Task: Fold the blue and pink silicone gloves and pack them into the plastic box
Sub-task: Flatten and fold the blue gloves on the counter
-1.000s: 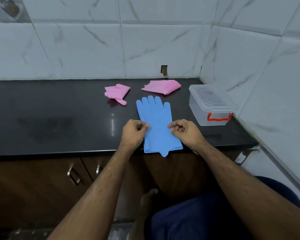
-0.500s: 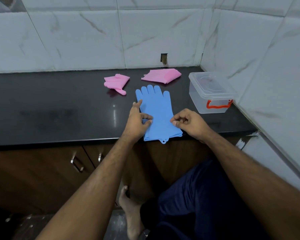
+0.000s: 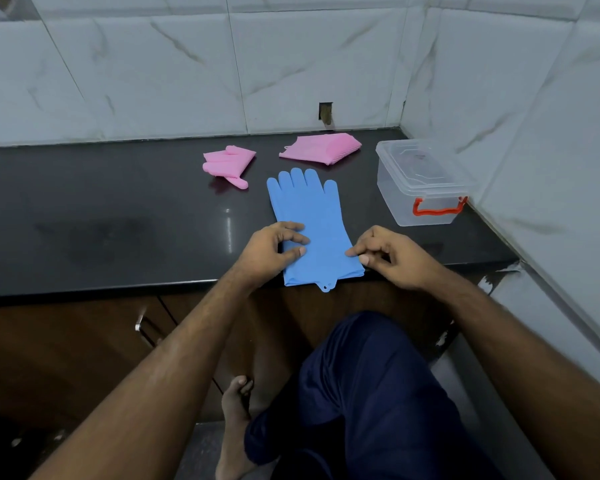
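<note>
The blue silicone gloves (image 3: 312,216) lie flat and stacked on the black counter (image 3: 118,216), fingers pointing to the wall, cuffs at the front edge. My left hand (image 3: 274,251) rests on their left side near the cuff, fingertips pressing down. My right hand (image 3: 392,256) pinches the right edge of the cuff. One pink glove (image 3: 227,164) lies folded behind on the left, another pink glove (image 3: 321,147) lies flat by the wall. The clear plastic box (image 3: 421,185) with its lid on and red handle stands at the right.
Marble-tiled walls close the counter at the back and right. Brown cabinet doors with a metal handle (image 3: 141,323) are below the counter edge. My knee in dark blue trousers (image 3: 368,382) and a bare foot (image 3: 234,410) are under the counter.
My left hand has shifted further onto the blue gloves and flattened its fingers. My right hand stays at the right cuff edge. The camera has tilted down a little.
</note>
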Available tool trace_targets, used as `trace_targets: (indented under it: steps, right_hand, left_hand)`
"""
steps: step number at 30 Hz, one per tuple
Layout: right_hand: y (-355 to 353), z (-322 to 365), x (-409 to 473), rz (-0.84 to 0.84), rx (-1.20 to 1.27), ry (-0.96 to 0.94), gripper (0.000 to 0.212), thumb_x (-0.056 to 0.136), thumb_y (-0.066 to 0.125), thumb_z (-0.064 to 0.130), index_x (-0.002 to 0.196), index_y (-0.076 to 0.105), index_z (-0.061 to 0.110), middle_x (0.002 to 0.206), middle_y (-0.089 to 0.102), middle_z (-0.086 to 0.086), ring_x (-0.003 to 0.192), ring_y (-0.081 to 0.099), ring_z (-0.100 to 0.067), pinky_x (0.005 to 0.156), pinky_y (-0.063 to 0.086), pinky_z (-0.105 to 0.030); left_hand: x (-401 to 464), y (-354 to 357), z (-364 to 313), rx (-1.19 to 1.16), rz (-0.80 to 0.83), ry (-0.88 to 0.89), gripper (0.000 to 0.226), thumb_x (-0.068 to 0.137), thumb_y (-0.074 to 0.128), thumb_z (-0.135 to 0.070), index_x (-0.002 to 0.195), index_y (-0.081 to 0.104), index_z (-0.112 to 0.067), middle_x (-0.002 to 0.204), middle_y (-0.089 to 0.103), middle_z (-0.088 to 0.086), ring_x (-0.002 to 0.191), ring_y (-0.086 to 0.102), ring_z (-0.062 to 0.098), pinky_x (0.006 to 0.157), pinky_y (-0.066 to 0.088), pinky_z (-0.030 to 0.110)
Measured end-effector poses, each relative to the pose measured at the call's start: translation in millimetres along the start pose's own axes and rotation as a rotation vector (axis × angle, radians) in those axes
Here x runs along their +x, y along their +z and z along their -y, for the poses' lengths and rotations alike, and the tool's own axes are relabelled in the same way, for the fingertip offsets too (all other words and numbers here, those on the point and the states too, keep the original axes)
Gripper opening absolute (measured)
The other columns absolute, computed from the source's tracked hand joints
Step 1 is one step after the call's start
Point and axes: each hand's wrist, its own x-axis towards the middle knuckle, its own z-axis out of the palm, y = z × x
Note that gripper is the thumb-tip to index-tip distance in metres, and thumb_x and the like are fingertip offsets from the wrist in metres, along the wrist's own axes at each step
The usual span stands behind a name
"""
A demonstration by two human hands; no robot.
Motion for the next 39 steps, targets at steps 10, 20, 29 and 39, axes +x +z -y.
trace_targets:
  steps: [10, 20, 29, 39]
  right_hand:
    - [11.0, -8.2, -14.5, -0.008, -0.135, -0.006, 0.057, 0.078, 0.086, 0.025, 0.132, 0.068, 0.025, 0.113, 0.056, 0.013, 0.108, 0.053, -0.002, 0.091, 0.04, -0.011]
    - [31.1, -8.4, -8.1, -0.288, -0.114, -0.072, 0.018, 0.093, 0.071, 0.027, 0.102, 0.079, 0.014, 0.099, 0.058, 0.012, 0.089, 0.058, -0.009, 0.069, 0.044, -0.02]
    - [23.8, 3.8, -1.0, -0.435, 0.308, -0.023, 0.023, 0.109, 0.047, 0.025, 0.103, 0.069, 0.02, 0.08, 0.062, 0.007, 0.069, 0.055, -0.015, 0.063, 0.043, -0.035]
    - [18.1, 20.9, 15.5, -0.506, -0.001, -0.207, 0.041, 0.108, 0.039, 0.044, 0.1, 0.063, 0.011, 0.074, 0.058, 0.01, 0.066, 0.056, -0.008, 0.059, 0.039, -0.017]
  left_hand:
    - [1.0, 0.4, -1.8, 0.003, -0.013, -0.002, 0.027, 0.088, 0.08, -0.019, 0.115, 0.077, -0.018, 0.137, 0.062, -0.013, 0.128, 0.055, 0.001, 0.094, 0.038, 0.001]
    - [-2.1, 2.5, -7.6, 0.045, 0.037, -0.002, 0.022, 0.096, 0.07, -0.026, 0.115, 0.077, -0.02, 0.139, 0.059, -0.013, 0.129, 0.052, 0.001, 0.115, 0.04, 0.03]
    - [-15.0, 2.2, -4.6, 0.167, 0.195, 0.192, 0.112, 0.067, 0.065, -0.086, 0.16, 0.03, -0.032, 0.169, 0.017, -0.01, 0.158, -0.003, 0.008, 0.125, 0.008, 0.038]
    - [-9.8, 14.4, -12.1, 0.195, 0.038, 0.189, 0.062, 0.086, 0.074, -0.036, 0.143, 0.058, -0.018, 0.155, 0.046, 0.008, 0.148, 0.038, 0.026, 0.121, 0.031, 0.043]
